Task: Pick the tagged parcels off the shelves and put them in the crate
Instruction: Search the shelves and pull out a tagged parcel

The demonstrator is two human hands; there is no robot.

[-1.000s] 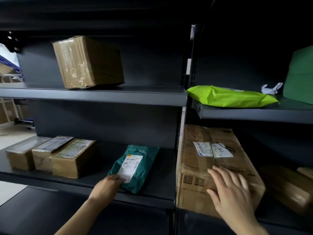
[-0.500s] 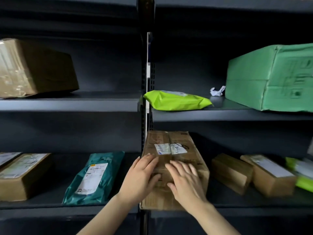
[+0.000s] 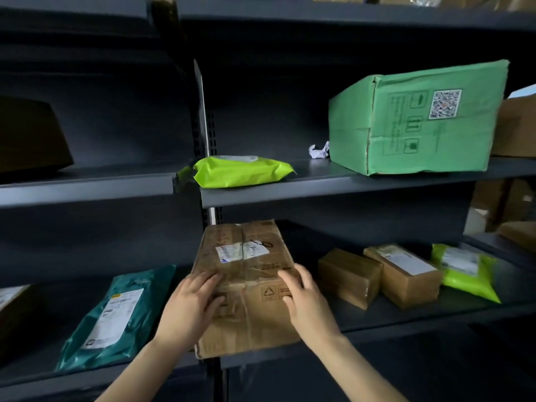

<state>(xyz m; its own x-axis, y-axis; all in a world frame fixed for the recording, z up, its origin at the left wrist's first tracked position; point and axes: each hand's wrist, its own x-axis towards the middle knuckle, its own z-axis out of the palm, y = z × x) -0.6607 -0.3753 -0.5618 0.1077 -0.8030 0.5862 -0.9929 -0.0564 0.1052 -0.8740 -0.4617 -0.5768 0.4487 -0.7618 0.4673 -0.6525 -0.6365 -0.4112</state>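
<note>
The left hand (image 3: 188, 310) and right hand (image 3: 307, 300) each lie with fingers over the top and thumb on the front, pinching the near upper edge of the taped brown cardboard box (image 3: 246, 256). It juts over the lip of the dark lower metal shelf (image 3: 420, 314). It looks stiff, fairly heavy and tape-slick, so I'd grip its 2 sides low. Above sits a lime-green plastic mailer (image 3: 240, 172).

lower shelf (image 3: 406, 320): mailer (image 3: 116, 314) left of middle box (image 3: 252, 309); right of it first small box (image 3: 348, 274), second small box (image 3: 406, 274), then pouch (image 3: 464, 271) | left hand (image 3: 188, 306), right hand (image 3: 307, 300) on middle box's near edge | upper shelf (image 3: 319, 192): flat pouch (image 3: 240, 172) left, paper scrap (image 3: 319, 150), carton (image 3: 420, 123) right
</note>
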